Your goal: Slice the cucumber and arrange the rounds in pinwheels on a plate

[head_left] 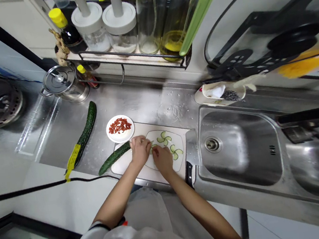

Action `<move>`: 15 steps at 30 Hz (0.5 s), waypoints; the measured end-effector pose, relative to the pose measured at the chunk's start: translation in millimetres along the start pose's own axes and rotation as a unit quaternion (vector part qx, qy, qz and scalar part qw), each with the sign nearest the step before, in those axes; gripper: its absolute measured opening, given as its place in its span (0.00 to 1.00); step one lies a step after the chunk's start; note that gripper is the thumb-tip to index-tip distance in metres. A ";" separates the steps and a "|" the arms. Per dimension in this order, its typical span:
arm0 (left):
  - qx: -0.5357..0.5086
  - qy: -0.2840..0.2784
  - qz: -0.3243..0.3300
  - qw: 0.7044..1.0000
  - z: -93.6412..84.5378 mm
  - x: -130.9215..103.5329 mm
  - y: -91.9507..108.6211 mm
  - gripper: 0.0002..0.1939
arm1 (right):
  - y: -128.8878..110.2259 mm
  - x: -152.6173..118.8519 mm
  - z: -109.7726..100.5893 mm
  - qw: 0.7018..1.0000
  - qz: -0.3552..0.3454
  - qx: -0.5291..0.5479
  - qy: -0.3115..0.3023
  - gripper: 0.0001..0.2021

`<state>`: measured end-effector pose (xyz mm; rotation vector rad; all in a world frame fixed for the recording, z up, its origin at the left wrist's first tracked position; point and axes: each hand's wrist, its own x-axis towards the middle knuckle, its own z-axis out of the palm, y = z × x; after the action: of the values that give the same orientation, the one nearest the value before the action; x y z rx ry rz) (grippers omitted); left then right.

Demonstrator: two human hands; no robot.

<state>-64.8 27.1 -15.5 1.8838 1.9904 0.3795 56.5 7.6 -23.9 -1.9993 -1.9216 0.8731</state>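
Note:
My left hand (140,150) is closed, its fingertips pinched at the left side of a white plate (148,167); what it holds is too small to make out. Close beside it, my right hand (162,159) is closed too, its fingertips on a thin cucumber slice (152,149). Curved green-edged slices form two pinwheels on the plate, an upper one (164,138) and a lower right one (176,152). The plate rests on a cutting board (121,166). A cut cucumber (114,158) lies across the board's left end, partly behind my left hand.
A small dish (121,137) of red pieces stands behind the board. A cleaver (193,148) lies along its right edge, by the sink (240,147). A whole cucumber (88,127) with yellow tape lies left. Behind are a lidded pot (65,83) and a seasoning rack (130,58).

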 end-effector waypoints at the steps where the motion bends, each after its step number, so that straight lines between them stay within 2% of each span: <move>1: 0.003 -0.001 0.000 1.000 0.6 0.2 0.1 0.10 | -0.8 0.1 -0.7 1.000 0.005 -0.010 -0.005 0.08; 15: 0.030 0.022 0.005 0.999 6.7 0.0 -0.3 0.09 | -6.1 0.2 0.0 0.995 -0.005 -0.094 -0.010 0.08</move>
<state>-62.1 26.7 -21.7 1.9372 2.0433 0.3703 51.4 8.5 -20.6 -2.0881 -2.0944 0.7353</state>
